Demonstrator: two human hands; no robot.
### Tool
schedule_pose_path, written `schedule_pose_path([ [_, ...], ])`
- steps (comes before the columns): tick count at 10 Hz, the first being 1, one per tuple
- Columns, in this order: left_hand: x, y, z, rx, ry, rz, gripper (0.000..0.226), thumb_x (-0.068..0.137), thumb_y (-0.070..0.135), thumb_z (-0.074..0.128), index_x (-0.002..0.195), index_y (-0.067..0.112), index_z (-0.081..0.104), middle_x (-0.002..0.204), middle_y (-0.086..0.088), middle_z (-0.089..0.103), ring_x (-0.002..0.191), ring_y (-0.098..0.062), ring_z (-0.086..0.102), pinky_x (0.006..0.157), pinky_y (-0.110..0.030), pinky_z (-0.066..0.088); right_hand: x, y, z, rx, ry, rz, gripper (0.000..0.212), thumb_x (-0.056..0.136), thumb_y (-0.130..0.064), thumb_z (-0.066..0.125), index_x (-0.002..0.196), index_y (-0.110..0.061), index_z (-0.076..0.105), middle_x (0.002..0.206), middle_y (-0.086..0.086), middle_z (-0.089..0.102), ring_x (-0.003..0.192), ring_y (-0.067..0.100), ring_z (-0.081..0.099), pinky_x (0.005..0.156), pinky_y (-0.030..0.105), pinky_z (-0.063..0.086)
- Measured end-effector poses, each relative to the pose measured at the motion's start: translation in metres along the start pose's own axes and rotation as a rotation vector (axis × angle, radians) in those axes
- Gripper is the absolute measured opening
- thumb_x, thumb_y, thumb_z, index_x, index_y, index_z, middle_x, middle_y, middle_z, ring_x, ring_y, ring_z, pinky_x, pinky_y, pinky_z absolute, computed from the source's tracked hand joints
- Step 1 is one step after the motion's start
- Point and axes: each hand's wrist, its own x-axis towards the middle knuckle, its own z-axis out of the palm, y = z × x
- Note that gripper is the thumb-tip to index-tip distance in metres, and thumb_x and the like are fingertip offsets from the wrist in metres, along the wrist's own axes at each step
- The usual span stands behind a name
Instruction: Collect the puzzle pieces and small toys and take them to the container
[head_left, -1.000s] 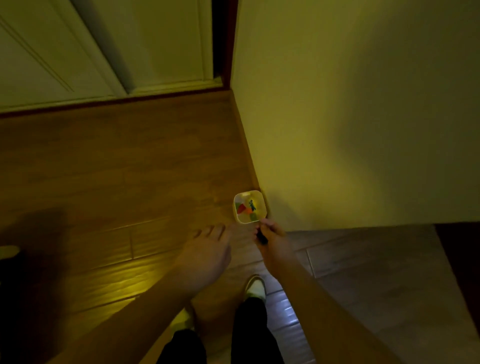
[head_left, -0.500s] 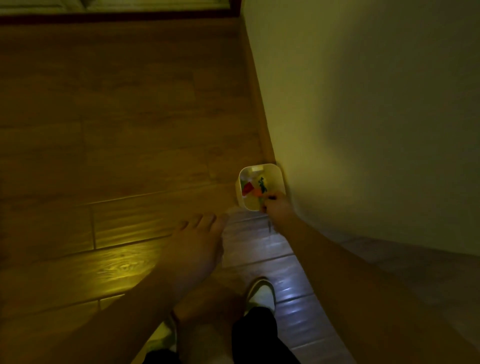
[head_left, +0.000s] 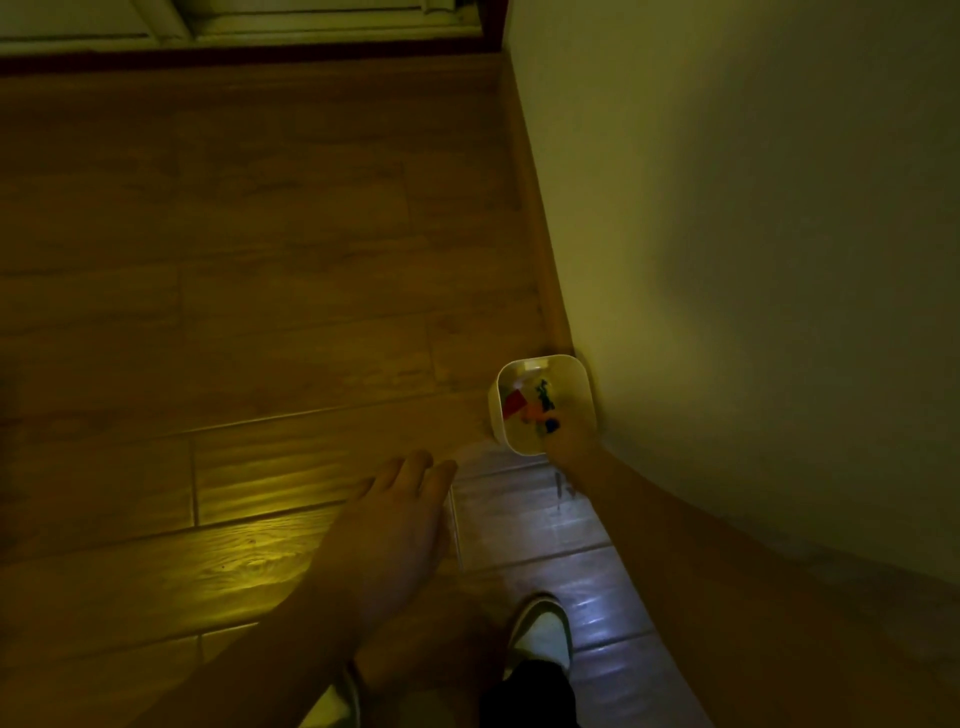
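- Dim, yellowish light over a wood-plank floor (head_left: 260, 249), with a plain wall (head_left: 753, 234) on the right.
- White tub (head_left: 493, 410) with rounded corners standing on the floor, tucked just beside the foot of the wall.
- Inside the tub: a red piece (head_left: 514, 402), an orange piece (head_left: 534, 414), a dark green piece (head_left: 544, 395) and a small blue piece (head_left: 552, 426), lying close together on the bottom.
- Right hand (head_left: 569, 441) reaching over the near corner of the tub, its forearm running along the wall.
- Fingers of the right hand down by the blue piece; too dark and small to tell whether pinched on it or apart.
- Left hand (head_left: 395, 525) hovering over the floor, to the left of the tub and apart from it.
- Fingers (head_left: 415, 462) of the left hand straight, side by side, holding nothing, tips pointing toward the tub.
- Pale shoe (head_left: 540, 629) on greyer, shiny planks at the bottom edge, with a dark trouser leg (head_left: 530, 696) above it.
- White door (head_left: 260, 21) with a dark red threshold strip (head_left: 234, 57) along the top edge, well apart from the tub.
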Motion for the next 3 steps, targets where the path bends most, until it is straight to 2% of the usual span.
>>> schedule_pose_path([
  [1,0.003,-0.001,0.006,-0.017,-0.048,-0.017,0.045,0.077,0.032,0.056,0.12,0.017,0.057,0.111,-0.007,0.063,0.096,-0.028,0.066,0.067,-0.04,0.056,0.004,0.003,0.003,0.04,0.022,-0.029,0.022,0.103,-0.004,0.03,0.101,-0.007,0.051,0.086,0.003,0.051,0.071,0.013,0.047,0.054,0.02,0.051],
  [2,0.003,-0.002,0.003,-0.001,-0.029,-0.008,0.046,0.075,0.032,0.056,0.119,0.017,0.056,0.11,-0.007,0.063,0.094,-0.027,0.066,0.067,-0.039,0.056,-0.001,0.003,0.003,0.106,0.0,0.017,0.031,0.1,-0.004,0.037,0.128,0.002,0.049,0.11,0.011,0.053,0.077,0.015,0.051,0.046,0.015,0.049],
  [3,0.0,0.0,-0.006,0.009,-0.037,-0.002,0.045,0.077,0.03,0.06,0.12,0.016,0.057,0.111,-0.008,0.063,0.095,-0.028,0.065,0.068,-0.041,0.057,-0.014,-0.001,-0.002,0.218,-0.05,0.088,0.039,0.096,-0.005,0.049,0.135,0.001,0.049,0.115,0.009,0.053,0.078,0.011,0.052,0.049,0.014,0.048],
])
